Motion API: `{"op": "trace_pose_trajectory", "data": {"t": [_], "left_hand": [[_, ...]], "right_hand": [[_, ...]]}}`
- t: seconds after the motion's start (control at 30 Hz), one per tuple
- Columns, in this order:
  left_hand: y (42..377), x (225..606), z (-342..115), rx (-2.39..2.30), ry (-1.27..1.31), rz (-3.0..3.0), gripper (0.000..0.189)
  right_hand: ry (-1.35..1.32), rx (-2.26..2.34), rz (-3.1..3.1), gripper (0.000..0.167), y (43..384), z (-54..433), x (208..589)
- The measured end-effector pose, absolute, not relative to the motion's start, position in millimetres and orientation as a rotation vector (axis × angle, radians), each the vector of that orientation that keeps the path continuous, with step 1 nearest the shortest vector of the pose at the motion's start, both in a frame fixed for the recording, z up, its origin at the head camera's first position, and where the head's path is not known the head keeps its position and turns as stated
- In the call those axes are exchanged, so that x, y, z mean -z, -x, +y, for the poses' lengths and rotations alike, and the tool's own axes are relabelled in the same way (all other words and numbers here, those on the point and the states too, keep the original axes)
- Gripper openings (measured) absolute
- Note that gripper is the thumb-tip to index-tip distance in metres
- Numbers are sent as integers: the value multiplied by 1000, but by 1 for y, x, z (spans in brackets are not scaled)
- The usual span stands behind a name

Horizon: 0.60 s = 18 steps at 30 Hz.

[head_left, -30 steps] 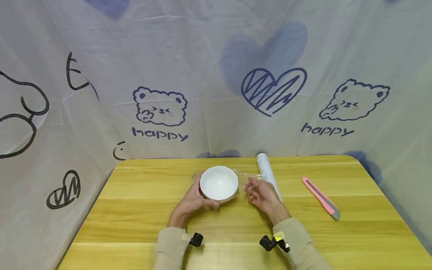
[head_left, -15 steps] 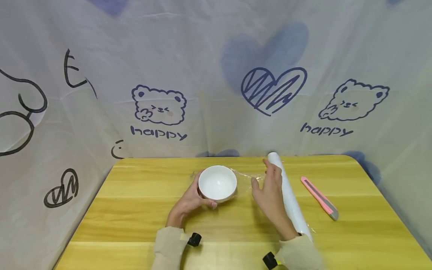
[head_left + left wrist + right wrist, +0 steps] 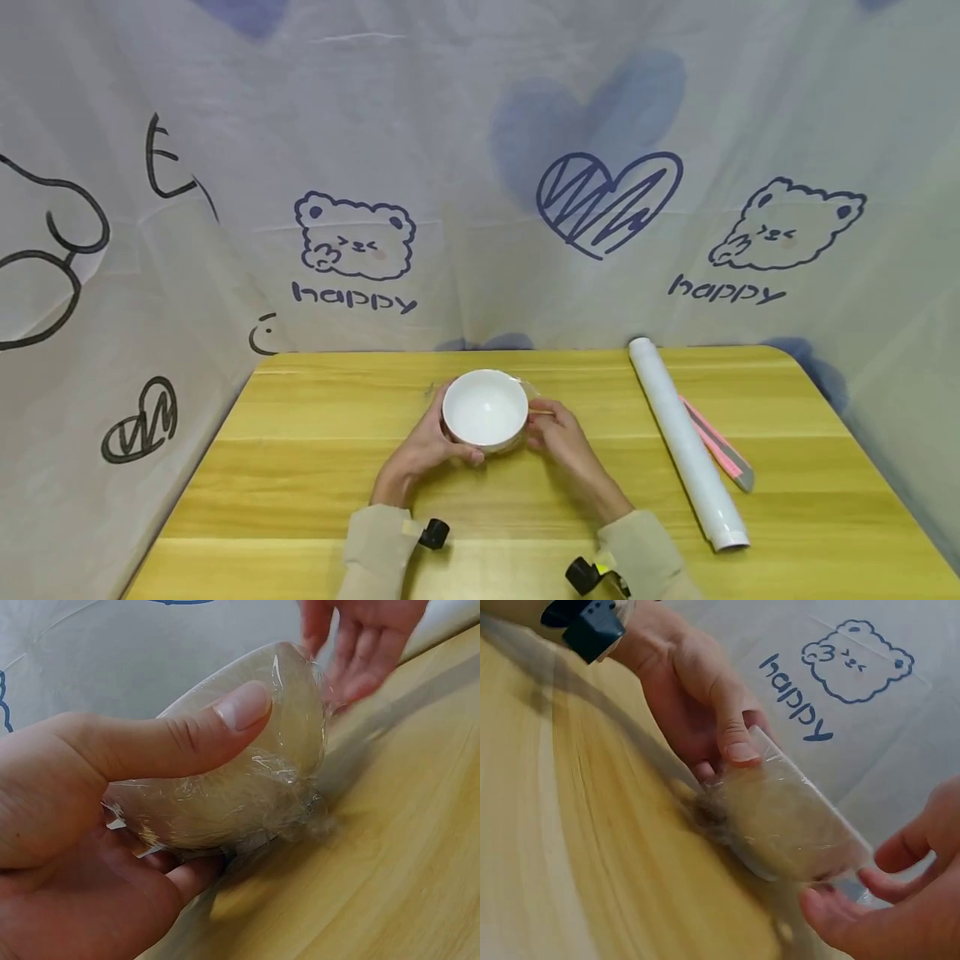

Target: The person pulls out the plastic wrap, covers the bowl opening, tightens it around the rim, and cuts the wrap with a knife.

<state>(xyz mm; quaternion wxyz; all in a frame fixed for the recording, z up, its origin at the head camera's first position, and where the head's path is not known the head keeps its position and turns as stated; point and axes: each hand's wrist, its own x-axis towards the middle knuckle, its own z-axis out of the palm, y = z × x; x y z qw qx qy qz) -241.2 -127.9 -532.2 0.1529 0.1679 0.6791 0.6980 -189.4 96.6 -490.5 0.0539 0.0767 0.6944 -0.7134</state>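
My left hand (image 3: 426,443) holds a white bowl (image 3: 486,408), its thumb against the near wall and its fingers curled underneath. Clear cling film (image 3: 289,769) covers the bowl's outside and bunches into wrinkles near the base, as the left wrist view shows. The inside of the bowl looks white and bare from above. At the bowl's right edge is my right hand (image 3: 568,442), its fingertips on a loose end of the film; the right wrist view has the film between thumb and fingers (image 3: 892,881).
A long white roll of cling film (image 3: 686,442) lies slanted on the wooden table (image 3: 315,475) to the right. Partly behind it rests a pink and grey box cutter (image 3: 720,450). A printed cloth (image 3: 465,167) hangs behind the table.
My right hand left the film end, pushed the roll to the right up against the cutter, then came back to the bowl's right edge. The left hand and bowl stayed nearly in place.
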Motion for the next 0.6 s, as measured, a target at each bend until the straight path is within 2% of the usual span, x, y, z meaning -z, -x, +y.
{"op": "trace_pose_trajectory", "data": {"t": [0.27,0.6], "left_hand": [[241,531,-126,-2010,-436,1877,125],[242,523,-136,-1946,-457,2007,118]], "right_hand": [[-222,2209,1867,46,190,100,508],[-230,2107,2139,21,184,107,500]]}}
